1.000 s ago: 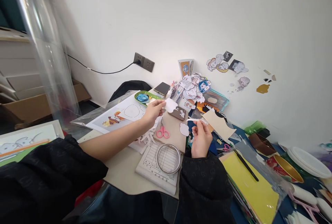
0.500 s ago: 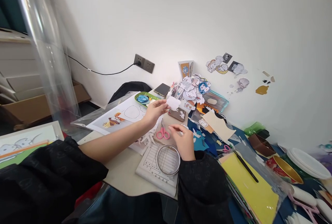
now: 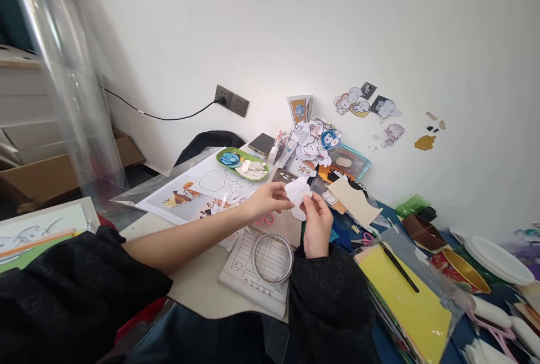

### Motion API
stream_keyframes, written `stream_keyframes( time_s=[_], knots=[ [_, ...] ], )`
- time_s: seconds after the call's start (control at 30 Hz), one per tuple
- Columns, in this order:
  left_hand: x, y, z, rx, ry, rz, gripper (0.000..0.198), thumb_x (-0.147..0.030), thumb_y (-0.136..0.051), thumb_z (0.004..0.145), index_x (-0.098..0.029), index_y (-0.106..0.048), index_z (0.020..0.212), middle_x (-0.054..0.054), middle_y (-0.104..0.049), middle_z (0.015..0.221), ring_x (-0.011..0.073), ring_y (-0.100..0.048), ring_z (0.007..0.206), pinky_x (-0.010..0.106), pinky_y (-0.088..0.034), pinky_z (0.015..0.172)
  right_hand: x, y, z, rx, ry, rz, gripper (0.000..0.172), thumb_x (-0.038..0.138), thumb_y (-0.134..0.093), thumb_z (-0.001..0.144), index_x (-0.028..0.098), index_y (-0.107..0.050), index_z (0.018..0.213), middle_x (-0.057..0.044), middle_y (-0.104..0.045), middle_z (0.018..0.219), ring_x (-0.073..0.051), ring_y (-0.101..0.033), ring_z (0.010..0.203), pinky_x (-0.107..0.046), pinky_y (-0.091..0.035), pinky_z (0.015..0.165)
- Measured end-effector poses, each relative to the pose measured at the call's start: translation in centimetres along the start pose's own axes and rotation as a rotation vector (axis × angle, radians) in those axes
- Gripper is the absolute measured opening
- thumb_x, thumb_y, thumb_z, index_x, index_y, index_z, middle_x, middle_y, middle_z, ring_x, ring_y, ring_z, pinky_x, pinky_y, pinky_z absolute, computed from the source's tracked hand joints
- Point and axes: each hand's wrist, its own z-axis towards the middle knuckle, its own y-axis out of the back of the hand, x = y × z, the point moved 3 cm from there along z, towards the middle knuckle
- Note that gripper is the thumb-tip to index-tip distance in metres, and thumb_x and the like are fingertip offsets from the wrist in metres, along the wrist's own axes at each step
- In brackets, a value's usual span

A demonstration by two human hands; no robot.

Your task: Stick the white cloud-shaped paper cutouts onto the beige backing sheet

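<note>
A small white paper cutout [image 3: 297,188] with a wavy outline is raised over the desk between my two hands. My left hand [image 3: 272,202] pinches its left side, and my right hand [image 3: 317,224] grips its lower right edge. Another white shape shows just below it; whether it belongs to the same piece I cannot tell. Behind my left hand the pink-handled scissors [image 3: 265,219] are mostly covered. Nearer to me, a grey ring [image 3: 254,257] lies on a printed grid booklet [image 3: 240,268].
A green tray [image 3: 242,176] holds blue and white paper bits. Left of my hands lies a printed drawing sheet [image 3: 158,205]. Paper figures [image 3: 307,152] stand by the wall. To the right are a yellow sheet [image 3: 415,302], a black pen [image 3: 399,267] and a gold-lined bowl [image 3: 468,274].
The cutout has come down and right in my left hand. My right hand, empty before, has moved up and now grips it too. The scissors have become mostly hidden.
</note>
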Motion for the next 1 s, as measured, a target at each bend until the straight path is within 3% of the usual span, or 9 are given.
stream_keyframes(
  time_s=[0.23,0.37,0.53,0.77,0.9,1.0],
  knots=[
    [-0.6,0.1,-0.1,0.053,-0.079,0.057,0.037,-0.009,-0.066,0.056,-0.017,-0.063,0.091,0.002,-0.062,0.084,0.0151,-0.057,0.08,0.024,-0.046,0.067,1.3,-0.4,-0.5,0.081,0.123,-0.094,0.036,0.039,-0.054,0.08,0.015,-0.067,0.103,-0.011,-0.065,0.112,-0.024,-0.058,0.104,-0.032,-0.047,0.083],
    [-0.6,-0.1,0.1,0.105,-0.067,-0.024,0.028,-0.013,-0.055,0.062,-0.015,-0.062,0.089,0.004,-0.062,0.085,0.0155,-0.059,0.076,0.028,-0.048,0.067,1.4,-0.5,-0.6,0.066,0.179,-0.156,0.035,0.039,-0.052,0.082,0.015,-0.064,0.105,-0.012,-0.065,0.107,-0.022,-0.06,0.096,-0.032,-0.047,0.079],
    [-0.8,-0.2,-0.1,0.039,-0.066,-0.034,0.016,-0.026,-0.056,0.073,-0.014,-0.063,0.081,0.004,-0.06,0.078,0.0133,-0.056,0.071,0.026,-0.047,0.064,1.4,-0.4,-0.7,0.034,0.232,-0.198,0.027,0.037,-0.051,0.084,0.016,-0.059,0.1,-0.008,-0.064,0.089,-0.018,-0.06,0.077,-0.029,-0.048,0.067],
    [-0.8,-0.1,-0.2,-0.011,-0.119,0.034,0.02,-0.033,-0.065,0.071,-0.016,-0.063,0.079,0.0,-0.059,0.072,0.0105,-0.053,0.064,0.022,-0.042,0.057,2.3,-0.3,-1.0,-0.038,0.386,-0.315,0.016,0.031,-0.058,0.081,0.018,-0.063,0.086,-0.007,-0.06,0.091,-0.019,-0.057,0.082,-0.031,-0.046,0.072],
    [-1.1,0.0,-0.3,0.005,-0.163,0.09,0.019,-0.034,-0.065,0.072,-0.016,-0.064,0.08,0.0,-0.06,0.074,0.0109,-0.053,0.067,0.022,-0.041,0.059,2.7,-0.4,-1.1,0.0,0.449,-0.347,0.016,0.028,-0.055,0.083,0.018,-0.068,0.083,-0.007,-0.064,0.088,-0.02,-0.059,0.086,-0.033,-0.046,0.08],
    [-1.4,0.1,-0.4,0.02,-0.201,0.187,0.02,-0.036,-0.063,0.075,-0.016,-0.064,0.081,0.001,-0.061,0.077,0.0116,-0.053,0.068,0.023,-0.041,0.061,2.7,-0.5,-1.0,0.04,0.455,-0.347,0.018,0.028,-0.054,0.084,0.017,-0.068,0.084,-0.007,-0.068,0.086,-0.019,-0.061,0.083,-0.032,-0.047,0.077]
  ],
)
